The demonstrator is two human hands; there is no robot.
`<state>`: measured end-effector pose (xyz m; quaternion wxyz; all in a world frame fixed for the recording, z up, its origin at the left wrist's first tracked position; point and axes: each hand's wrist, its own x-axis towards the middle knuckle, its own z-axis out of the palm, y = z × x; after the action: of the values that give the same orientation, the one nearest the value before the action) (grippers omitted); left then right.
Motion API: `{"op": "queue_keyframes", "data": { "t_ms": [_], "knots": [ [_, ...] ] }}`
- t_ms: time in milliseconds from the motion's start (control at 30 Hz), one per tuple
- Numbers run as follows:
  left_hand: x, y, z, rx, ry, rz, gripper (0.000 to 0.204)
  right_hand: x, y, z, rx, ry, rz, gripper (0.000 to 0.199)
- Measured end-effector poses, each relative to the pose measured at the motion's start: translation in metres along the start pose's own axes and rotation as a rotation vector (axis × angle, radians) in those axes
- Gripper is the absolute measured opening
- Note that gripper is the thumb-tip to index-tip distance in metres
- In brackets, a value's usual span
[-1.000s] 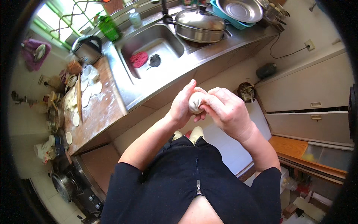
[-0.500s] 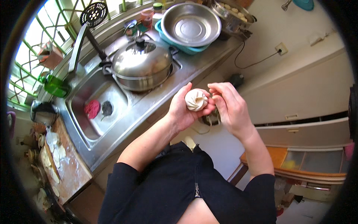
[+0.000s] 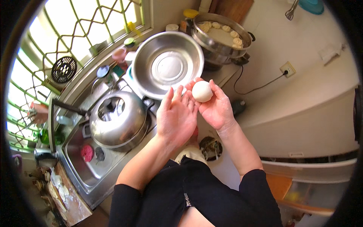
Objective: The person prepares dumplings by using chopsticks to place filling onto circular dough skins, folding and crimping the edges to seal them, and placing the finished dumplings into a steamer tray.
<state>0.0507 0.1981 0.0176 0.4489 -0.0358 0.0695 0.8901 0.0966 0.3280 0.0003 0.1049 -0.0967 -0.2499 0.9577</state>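
Steel table by barred window, sink with lidded pot left of empty basin. Steamer right of basin, part filled with buns; room left. Left hand open, flat, empty. Right hand cups smooth dough ball, shaped, just below basin, not yet placed.

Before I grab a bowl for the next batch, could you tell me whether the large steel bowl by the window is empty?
Empty: the steel bowl shows its bare shiny bottom. The dough ball lies in the right hand, not in it.
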Motion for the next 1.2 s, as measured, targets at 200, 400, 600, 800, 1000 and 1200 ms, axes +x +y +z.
{"op": "queue_keyframes", "data": {
  "t_ms": [200,400,600,800,1000,1200],
  "knots": [
    [0.111,-0.017,0.010,0.144,0.085,0.012,0.047,0.052,-0.133,-0.019,0.014,-0.008,0.109,0.045],
    [0.184,-0.025,0.041,0.243,0.070,0.045,0.047,0.124,-0.281,-0.058,-0.422,0.014,0.009,0.041],
    [0.224,-0.024,0.048,0.392,0.158,0.146,0.044,0.219,-0.290,-0.094,-1.274,-0.077,0.100,0.035],
    [0.244,-0.018,0.050,0.514,0.282,0.302,0.041,0.287,-0.262,-0.105,-1.927,-0.398,-0.140,0.039],
    [0.250,-0.014,0.052,0.539,0.300,0.365,0.038,0.314,-0.248,-0.124,-2.008,-0.734,-0.324,0.040],
    [0.251,-0.011,0.047,0.505,0.304,0.385,0.036,0.317,-0.251,-0.119,-2.150,-0.811,-0.281,0.042]
  ]
}}
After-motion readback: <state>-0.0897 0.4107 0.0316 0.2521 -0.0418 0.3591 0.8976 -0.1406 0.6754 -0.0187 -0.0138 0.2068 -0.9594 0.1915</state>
